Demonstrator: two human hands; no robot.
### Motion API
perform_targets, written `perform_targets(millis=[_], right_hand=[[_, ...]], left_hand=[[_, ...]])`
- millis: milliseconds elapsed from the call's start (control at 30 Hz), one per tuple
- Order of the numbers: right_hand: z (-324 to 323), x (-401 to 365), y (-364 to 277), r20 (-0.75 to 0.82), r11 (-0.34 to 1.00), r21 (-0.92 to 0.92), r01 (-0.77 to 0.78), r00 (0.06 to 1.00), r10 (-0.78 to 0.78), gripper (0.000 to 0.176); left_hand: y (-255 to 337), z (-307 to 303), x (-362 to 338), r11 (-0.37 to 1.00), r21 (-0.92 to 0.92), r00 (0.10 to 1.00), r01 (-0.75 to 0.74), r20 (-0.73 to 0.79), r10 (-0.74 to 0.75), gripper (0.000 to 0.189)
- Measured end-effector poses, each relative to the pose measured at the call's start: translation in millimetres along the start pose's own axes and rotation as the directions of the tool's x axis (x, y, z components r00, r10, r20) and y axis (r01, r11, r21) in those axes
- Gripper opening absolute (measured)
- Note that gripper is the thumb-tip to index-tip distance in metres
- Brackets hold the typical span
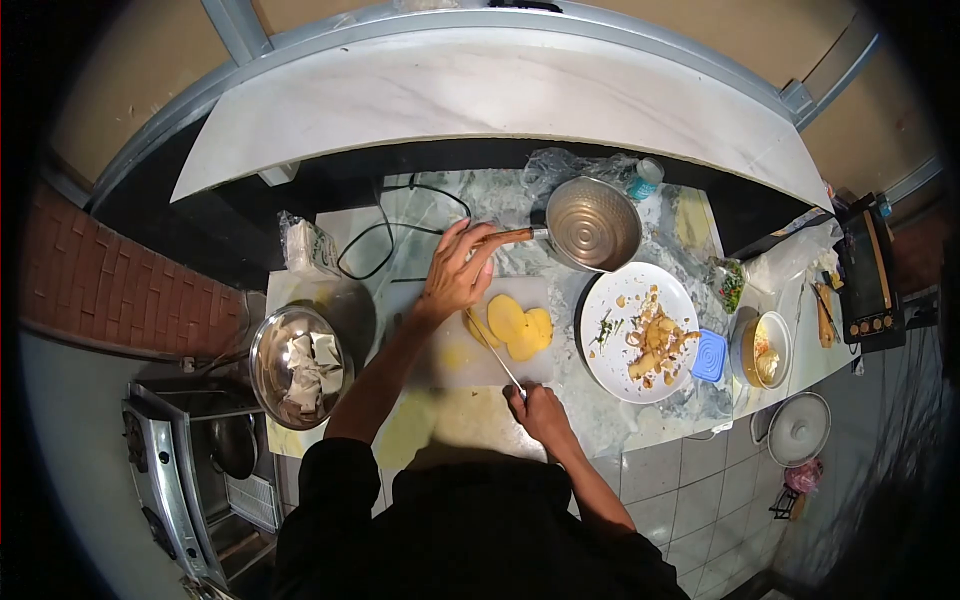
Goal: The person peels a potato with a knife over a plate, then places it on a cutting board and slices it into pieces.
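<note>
My left hand (459, 271) is raised over the far edge of a pale cutting board (438, 365), its fingers bent and spread apart. Its fingertips overlap the end of a wooden handle on a metal saucepan (594, 224). Yellow potato slices (508, 319) overlap one another on the board. In my right hand (545, 412), low by the board's near edge, is the handle of a knife (497, 359). The knife's blade slants up and left to the slice at the left of the group.
A metal bowl (258, 365) with pale folded pieces stands left. To the right are a white plate (600, 361) with peelings, a blue lid (710, 355) and a food tub (787, 345). A black cord (390, 240) loops behind the board, under a raised shelf (480, 88).
</note>
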State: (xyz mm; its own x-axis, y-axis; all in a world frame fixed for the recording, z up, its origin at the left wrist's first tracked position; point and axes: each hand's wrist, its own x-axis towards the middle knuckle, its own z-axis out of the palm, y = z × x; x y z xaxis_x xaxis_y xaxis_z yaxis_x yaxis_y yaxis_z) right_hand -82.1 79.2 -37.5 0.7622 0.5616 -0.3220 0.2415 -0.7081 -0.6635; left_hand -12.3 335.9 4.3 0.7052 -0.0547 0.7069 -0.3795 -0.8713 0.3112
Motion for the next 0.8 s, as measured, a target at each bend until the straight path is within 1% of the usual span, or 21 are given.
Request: perform_targets(millis=[33,100,133,200,333,433,500,533,600,633,667,733,767,800], right_hand=[[-0.9,-0.3,-1.1,-0.002,1.000,0.001,-0.002,1.000,0.002,0.035],[-1.0,0.5,-3.7,0.024,0.999,0.000,-0.040,0.999,0.040,0.028],[0.8,1.1,-1.9,0.025,0.999,0.001,-0.040,0.999,0.040,0.028],[4.3,2.1,2.4,0.014,0.999,0.050,-0.016,1.000,0.015,0.035],[3.2,2.7,0.3,-0.020,1.000,0.023,-0.004,1.000,0.005,0.035],[3.3,1.1,2.2,-0.035,1.000,0.006,0.026,0.999,-0.025,0.035],[0.1,1.9,1.5,0.014,1.000,0.001,0.011,1.000,-0.011,0.030],[1.7,0.4,5.2,0.010,1.000,0.000,0.014,1.000,-0.014,0.030],[7.1,-5.0,13.4,-0.029,0.979,0.144,0.141,0.990,-0.139,0.027],[7.8,-6.4,15.1,0.040,0.989,0.129,0.077,0.996,-0.083,0.026],[8.1,-6.7,16.7,0.047,0.989,0.130,0.075,0.996,-0.081,0.026],[3.0,-6.0,9.4,0.062,0.990,0.132,0.046,0.997,-0.054,0.025],[3.3,-5.0,7.9,0.065,0.990,0.131,0.049,0.996,-0.058,0.025],[3.5,-3.6,6.2,0.021,0.986,0.148,0.074,0.997,-0.078,0.024]], left_hand=[[0.9,1.5,-2.1,1.000,-0.002,1.000,-0.002,0.001,0.002,0.037],[0.2,5.1,-7.4,0.997,0.055,0.999,0.053,0.010,-0.053,0.035],[-1.3,6.9,-8.3,0.997,0.055,0.999,0.052,0.012,-0.053,0.035],[-3.9,10.5,-10.4,0.997,0.041,0.997,0.060,-0.046,-0.058,0.035],[-6.0,14.6,-10.6,0.997,0.033,0.997,0.065,-0.051,-0.063,0.035],[-4.8,15.0,-7.0,0.995,0.073,0.998,0.061,-0.037,-0.059,0.034],[-4.0,12.4,-6.4,0.995,0.049,0.993,0.086,-0.091,-0.082,0.031],[-3.6,10.7,-7.0,0.995,0.049,0.993,0.083,-0.094,-0.078,0.031],[0.4,5.1,-5.4,0.985,-0.052,0.980,0.166,-0.103,-0.171,0.029],[5.8,1.5,-3.2,0.980,-0.096,0.980,0.176,-0.078,-0.183,0.027],[8.8,0.7,-1.9,0.979,-0.095,0.979,0.182,-0.075,-0.189,0.027],[11.4,0.6,-1.2,0.992,-0.091,0.995,0.089,0.046,-0.085,0.026],[10.1,5.0,-2.9,0.993,-0.074,0.994,0.093,0.058,-0.089,0.025],[8.6,6.7,-5.1,0.993,-0.073,0.994,0.093,0.056,-0.090,0.025]])
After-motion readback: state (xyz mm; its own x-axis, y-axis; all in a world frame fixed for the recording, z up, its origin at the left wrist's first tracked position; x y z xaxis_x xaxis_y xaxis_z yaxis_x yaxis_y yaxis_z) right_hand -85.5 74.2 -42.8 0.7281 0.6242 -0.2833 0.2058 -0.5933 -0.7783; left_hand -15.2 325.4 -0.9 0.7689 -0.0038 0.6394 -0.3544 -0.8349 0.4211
